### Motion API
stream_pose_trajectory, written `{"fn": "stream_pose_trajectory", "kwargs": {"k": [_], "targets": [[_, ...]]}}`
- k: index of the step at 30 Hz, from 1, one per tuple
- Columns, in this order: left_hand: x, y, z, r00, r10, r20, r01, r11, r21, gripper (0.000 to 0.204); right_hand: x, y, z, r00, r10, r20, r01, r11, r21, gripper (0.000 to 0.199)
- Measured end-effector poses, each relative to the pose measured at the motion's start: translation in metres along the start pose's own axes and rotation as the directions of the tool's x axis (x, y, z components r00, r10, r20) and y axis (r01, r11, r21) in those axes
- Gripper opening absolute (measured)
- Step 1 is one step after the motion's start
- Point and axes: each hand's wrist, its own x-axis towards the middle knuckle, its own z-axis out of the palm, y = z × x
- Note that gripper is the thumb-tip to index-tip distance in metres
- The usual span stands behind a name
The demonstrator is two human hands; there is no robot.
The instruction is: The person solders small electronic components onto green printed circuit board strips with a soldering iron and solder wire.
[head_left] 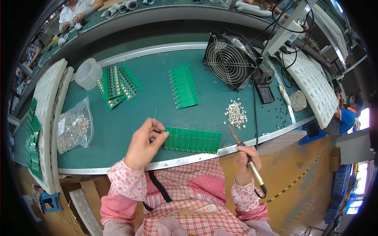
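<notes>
Fan [227, 62]: black frame, round wire grille — toward the far side of the green bench [154, 84]
Tub [89, 74]: round, whitish, translucent, at the bench's far left
Left slabs [50, 98]: pale, dimpled, side by side
Right slab [313, 82]: pale and dimpled too
Socket box [291, 37]: white, with black cables [312, 23] around it
Co-workers: one in a white top [78, 11] at upper left — another in a blue top [347, 120] at far right
Stool [50, 201]: blue, lower left
Floor [275, 165]: ochre, crossed by yellow-and-black tape [296, 181]
</notes>
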Motion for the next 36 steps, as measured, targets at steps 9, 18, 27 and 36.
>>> {"fn": "stream_pose_trajectory", "kwargs": {"k": [9,18,27,36], "targets": [[0.09,0.013,-0.06,0.977,-0.023,0.21,0.004,0.996,0.091,0.008,0.028,-0.015,0.048,0.973,-0.131,0.191,0.168,0.967,-0.192,0.037],[0.174,0.015,-0.064,0.969,0.186,0.161,-0.226,0.932,0.283,0.017,0.027,-0.013,0.067,0.956,-0.162,0.245,0.219,0.949,-0.226,0.039],[0.176,0.029,-0.033,0.959,0.271,-0.081,-0.157,0.747,0.646,0.027,0.034,-0.009,0.003,1.0,0.008,0.013,-0.007,0.997,-0.08,0.025],[0.123,0.005,-0.136,0.829,0.45,-0.333,0.286,0.173,0.943,0.059,0.134,0.029,-0.071,0.927,0.227,-0.297,-0.221,0.974,0.056,0.021]]}}
